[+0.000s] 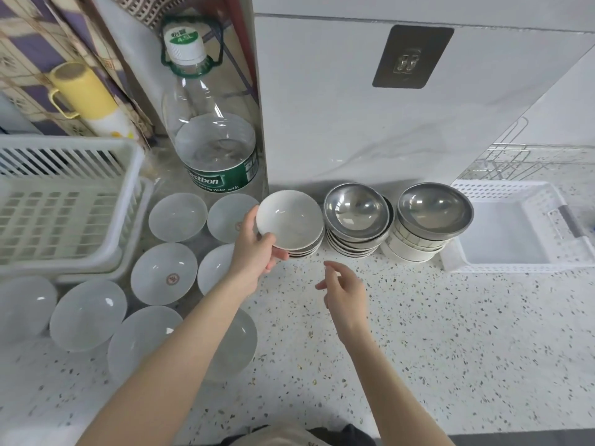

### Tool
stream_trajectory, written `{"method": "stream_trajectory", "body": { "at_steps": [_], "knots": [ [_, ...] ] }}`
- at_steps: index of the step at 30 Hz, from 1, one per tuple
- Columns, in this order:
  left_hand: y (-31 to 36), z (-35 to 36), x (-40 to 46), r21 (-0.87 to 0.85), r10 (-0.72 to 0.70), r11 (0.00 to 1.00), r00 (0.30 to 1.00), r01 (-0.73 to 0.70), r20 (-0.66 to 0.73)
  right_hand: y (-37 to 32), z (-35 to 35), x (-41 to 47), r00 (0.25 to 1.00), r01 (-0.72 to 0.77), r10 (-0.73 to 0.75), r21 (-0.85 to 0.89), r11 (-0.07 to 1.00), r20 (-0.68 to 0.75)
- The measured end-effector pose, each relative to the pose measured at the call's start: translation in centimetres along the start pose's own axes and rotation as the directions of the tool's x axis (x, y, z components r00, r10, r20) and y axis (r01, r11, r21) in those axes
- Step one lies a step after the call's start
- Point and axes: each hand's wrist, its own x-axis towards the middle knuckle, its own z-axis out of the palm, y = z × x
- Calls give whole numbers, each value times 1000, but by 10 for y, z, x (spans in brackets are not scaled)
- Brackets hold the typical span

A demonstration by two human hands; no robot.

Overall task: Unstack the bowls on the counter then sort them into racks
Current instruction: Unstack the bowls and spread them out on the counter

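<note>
The left hand (257,249) is gripping a small white dish (289,218) by its near-left rim, thumb over the edge, fingers underneath. The dish is shallow, glossy, plain inside, and is sitting atop a short stack of similar dishes (306,251) w/ dark rim lines, by the wall at the back of the speckled worktop (434,333). The right hand (343,289) is hovering just in front of that stack, fingers loosely spread, holding nothing. To the right, two more stacks are touching each other: steel bowls on dark-rimmed dishes (357,217), then a steel bowl over white-and-steel bowls (431,220). Left of the dish, frosted white bowls (164,273) are lying singly, close-packed, some under the left forearm. A white plastic rack (67,201) is sitting at far left, a white perforated tray (512,226) at far right, its edge just beside the last stack. A big water bottle (212,123) is crowding the back behind the bowls. Open worktop is lying front-right.
</note>
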Motion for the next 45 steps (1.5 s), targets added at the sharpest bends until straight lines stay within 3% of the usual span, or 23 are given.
{"method": "stream_trajectory", "body": {
  "at_steps": [6, 11, 18, 32, 39, 45],
  "knots": [
    [-3, -28, -35, -151, 6, 988, 997, -18, -79, -20, 20, 21, 993, 114, -114, -186, 976, 12],
    [-18, -48, -70, -268, -6, 963, 994, -25, -113, -28, 39, 35, 997, 80, -80, -234, 969, 8],
    [-48, -60, -96, -258, -43, 966, 991, 10, -124, -30, 55, 43, 995, 16, -44, -308, 951, -84],
    [-48, -64, -114, -325, -64, 946, 985, 9, -159, -42, 61, 28, 977, 68, -111, -223, 972, -184],
    [-60, -73, -128, -379, -51, 925, 978, -31, -204, -28, 46, -1, 915, 359, -393, -255, 898, -95],
    [-78, -85, -144, -404, -25, 912, 974, -70, -226, 14, 13, -39, 955, 265, -284, -181, 947, -87]
  ]
}}
